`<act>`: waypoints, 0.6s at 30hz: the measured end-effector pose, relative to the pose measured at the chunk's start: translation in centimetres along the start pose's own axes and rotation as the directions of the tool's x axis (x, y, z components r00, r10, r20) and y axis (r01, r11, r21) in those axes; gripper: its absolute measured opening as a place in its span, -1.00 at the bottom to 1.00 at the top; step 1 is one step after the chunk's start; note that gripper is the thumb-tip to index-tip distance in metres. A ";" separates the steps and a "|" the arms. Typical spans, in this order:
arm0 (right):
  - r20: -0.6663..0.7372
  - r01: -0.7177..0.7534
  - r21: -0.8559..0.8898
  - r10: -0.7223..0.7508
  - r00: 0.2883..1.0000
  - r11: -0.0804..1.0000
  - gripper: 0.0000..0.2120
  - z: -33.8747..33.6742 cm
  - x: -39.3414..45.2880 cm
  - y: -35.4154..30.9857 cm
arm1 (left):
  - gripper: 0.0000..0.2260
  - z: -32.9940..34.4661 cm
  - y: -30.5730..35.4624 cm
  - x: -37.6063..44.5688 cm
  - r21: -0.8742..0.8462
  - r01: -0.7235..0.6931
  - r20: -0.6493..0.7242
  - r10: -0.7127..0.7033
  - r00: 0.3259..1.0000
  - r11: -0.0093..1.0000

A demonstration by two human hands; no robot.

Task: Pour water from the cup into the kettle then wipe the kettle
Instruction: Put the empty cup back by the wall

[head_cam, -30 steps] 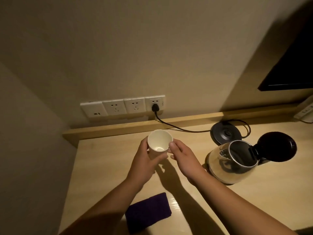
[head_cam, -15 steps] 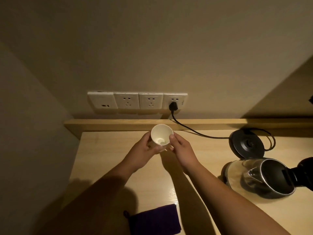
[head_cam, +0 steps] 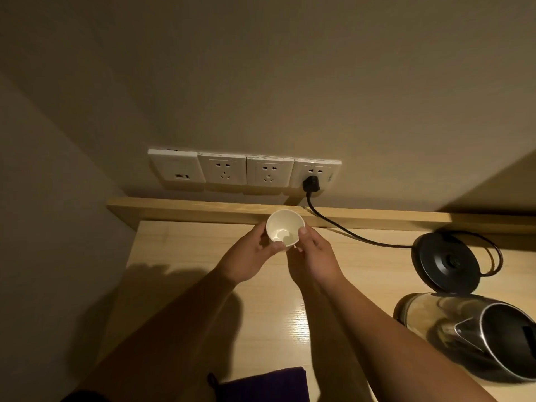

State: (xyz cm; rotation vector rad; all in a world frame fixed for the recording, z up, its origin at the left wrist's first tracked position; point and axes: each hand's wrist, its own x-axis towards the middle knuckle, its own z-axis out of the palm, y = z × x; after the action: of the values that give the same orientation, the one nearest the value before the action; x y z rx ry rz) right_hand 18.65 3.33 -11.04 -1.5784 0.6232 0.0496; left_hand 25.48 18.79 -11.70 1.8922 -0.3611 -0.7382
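White cup (head_cam: 283, 230) between both hands, well left of kettle (head_cam: 475, 332)

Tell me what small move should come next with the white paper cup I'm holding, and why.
Probably carry the white paper cup rightward toward the glass electric kettle. Both the left hand and right hand hold the cup far from the kettle, whose mouth is open, off its black round base.

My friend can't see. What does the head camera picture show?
Two hands, left and right, hold a small white cup above a wooden desk. An open kettle stands off its black base at the right, and a purple cloth lies near the front edge.
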 end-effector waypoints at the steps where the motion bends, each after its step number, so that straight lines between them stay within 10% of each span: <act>1: 0.004 0.003 -0.005 -0.003 1.000 1.000 -0.65 -0.1 0.1 0.0 | -0.51 0.0 0.0 0.0 -0.004 -0.006 0.002 0.006 1.000 1.000; 13: 0.001 0.054 -0.125 -0.054 0.999 0.991 -0.64 -0.6 0.2 -0.5 | -0.53 -0.3 0.4 -0.5 0.041 -0.028 -0.029 0.029 0.999 0.999; 18: -0.068 0.054 -0.259 -0.074 0.995 0.964 -0.52 -1.3 -0.1 -1.1 | -0.45 -0.3 -0.1 -1.5 0.530 -0.023 -0.218 0.162 0.962 0.847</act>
State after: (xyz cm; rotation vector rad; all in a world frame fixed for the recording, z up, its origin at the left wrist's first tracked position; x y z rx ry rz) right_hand 18.56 2.08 -9.85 -1.8581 0.6455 0.0216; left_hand 24.48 19.86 -11.22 2.4342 -0.5259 -0.3324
